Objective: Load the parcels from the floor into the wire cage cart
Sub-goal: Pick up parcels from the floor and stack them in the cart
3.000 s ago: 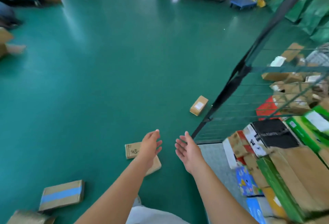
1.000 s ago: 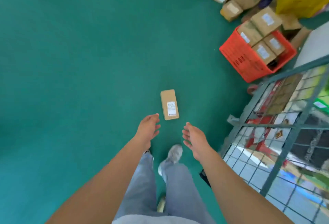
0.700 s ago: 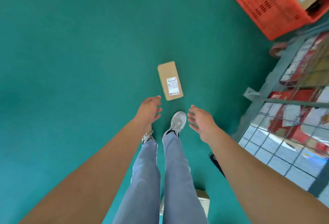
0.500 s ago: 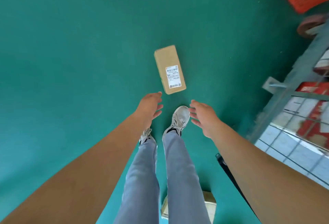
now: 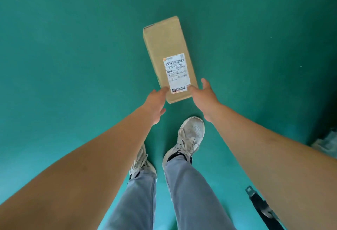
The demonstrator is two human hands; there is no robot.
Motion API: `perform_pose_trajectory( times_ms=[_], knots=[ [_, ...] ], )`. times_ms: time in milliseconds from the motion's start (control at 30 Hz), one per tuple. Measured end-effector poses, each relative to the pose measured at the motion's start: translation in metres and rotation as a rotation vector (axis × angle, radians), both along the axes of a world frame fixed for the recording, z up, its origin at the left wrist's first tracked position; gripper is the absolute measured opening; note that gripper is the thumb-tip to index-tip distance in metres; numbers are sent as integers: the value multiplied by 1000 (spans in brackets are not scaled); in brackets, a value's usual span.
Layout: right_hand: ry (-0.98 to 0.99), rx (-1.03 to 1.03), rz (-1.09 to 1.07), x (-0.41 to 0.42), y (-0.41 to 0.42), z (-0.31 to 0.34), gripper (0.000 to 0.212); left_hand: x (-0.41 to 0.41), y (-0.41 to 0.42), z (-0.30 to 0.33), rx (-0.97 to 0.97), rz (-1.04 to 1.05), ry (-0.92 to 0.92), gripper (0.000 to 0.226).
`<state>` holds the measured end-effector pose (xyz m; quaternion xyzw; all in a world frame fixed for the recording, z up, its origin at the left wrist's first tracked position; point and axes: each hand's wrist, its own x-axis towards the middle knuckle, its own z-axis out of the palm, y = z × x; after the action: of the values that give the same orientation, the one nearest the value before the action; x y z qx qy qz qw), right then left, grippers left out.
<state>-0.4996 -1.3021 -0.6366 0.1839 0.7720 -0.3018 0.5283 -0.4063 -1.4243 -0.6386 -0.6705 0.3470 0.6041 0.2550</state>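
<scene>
Reached down since half a second ago: both hands now at near end of parcel (image 5: 168, 54) on green floor (image 5: 73, 47). Left hand (image 5: 156, 104) grip: fingers straight, tips touching left edge. Right hand (image 5: 204, 96) grip: spread wide, fingertips on label (image 5: 176, 72) corner. Shoes (image 5: 189, 136) just behind.

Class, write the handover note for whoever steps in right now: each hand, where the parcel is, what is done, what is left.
Left hand: open, fingertips at the near left corner of the parcel.
Right hand: open, thumb on the near right corner, no grip closed yet.
Parcel: flat on the green floor, label up, ahead of the shoes.
Done: reach made.
Left: grasp, lift, carry to the cage cart, which is out of view.
</scene>
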Motion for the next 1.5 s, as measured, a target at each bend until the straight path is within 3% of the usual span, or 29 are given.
perform_pose_trajectory(
  times_ms=[100, 200, 333, 533, 700, 833, 1000, 1133, 1233, 1400, 1500],
  knots=[
    [-40, 13, 15, 8, -2, -15, 84, -6, 2, -11, 43, 26, 12, 57],
    [27, 63, 43, 17, 1, -2, 69, -6, 3, 2, 52, -1, 1, 73],
    [38, 41, -48, 28, 9, 57, 56, 6, 1, 56, -4, -95, 11, 66],
    [-162, 53, -386, 52, 10, 193, 63, 19, 10, 192, 76, -70, -24, 59],
    [-131, 46, -652, 81, 25, 330, 54, 24, 23, 331, 66, -177, 28, 55],
    [-85, -11, -733, 106, 45, 432, 51, 36, 41, 435, 81, -259, 112, 49],
    [-75, -77, -918, 149, 71, 540, 50, 58, 61, 535, 122, -419, 186, 43],
    [-66, -142, -1128, 203, 95, 609, 49, 91, 87, 602, 119, -524, 236, 61],
    [-45, -138, -1279, 250, 113, 642, 54, 124, 113, 622, 121, -635, 235, 82],
    [-47, -85, -1511, 324, 151, 681, 65, 171, 164, 616, 147, -870, 241, 76],
    [-28, -110, -1653, 362, 187, 694, 63, 191, 208, 658, 207, -1017, 253, 71]
  ],
)
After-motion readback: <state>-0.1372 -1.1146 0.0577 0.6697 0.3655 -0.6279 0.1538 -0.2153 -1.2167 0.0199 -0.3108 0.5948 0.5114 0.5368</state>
